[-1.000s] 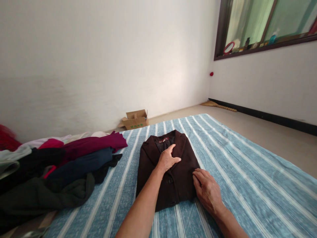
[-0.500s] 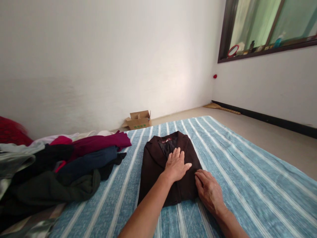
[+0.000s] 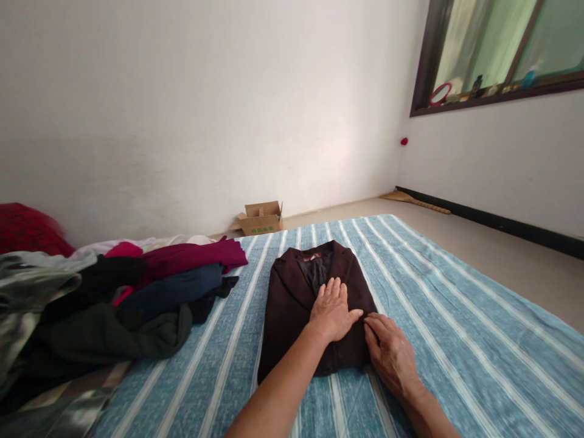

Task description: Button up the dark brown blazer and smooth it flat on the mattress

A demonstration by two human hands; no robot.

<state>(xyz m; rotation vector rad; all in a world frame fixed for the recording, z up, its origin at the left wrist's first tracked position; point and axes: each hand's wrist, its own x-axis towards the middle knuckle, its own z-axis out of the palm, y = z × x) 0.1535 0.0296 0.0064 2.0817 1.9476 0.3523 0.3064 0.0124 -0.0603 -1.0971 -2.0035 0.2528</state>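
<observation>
A dark brown jacket [image 3: 292, 304] lies folded into a compact rectangle on the bed, its collar and dark lining facing the far side. My left hand [image 3: 335, 310] rests flat on the jacket's front, fingers stretched out and thumb spread to the right. At the jacket's right edge is my right hand [image 3: 391, 350], its fingers lightly bent and touching the cloth, with the thumb alongside. Both forearms reach in from the bottom of the view. Part of the jacket's lower front is hidden under my left forearm.
Blue-and-white striped bedding [image 3: 438, 340] surrounds the jacket. On the left lies a heap of clothes, including a dark green garment [image 3: 114, 337] and a maroon one [image 3: 191, 258]. Beyond the bed stand an open cardboard box [image 3: 262, 222] and a broom [image 3: 415, 201] on the floor.
The camera has turned slightly left, so the whole scene sits farther right. My left hand stays flat on the jacket and my right hand stays at its edge.
</observation>
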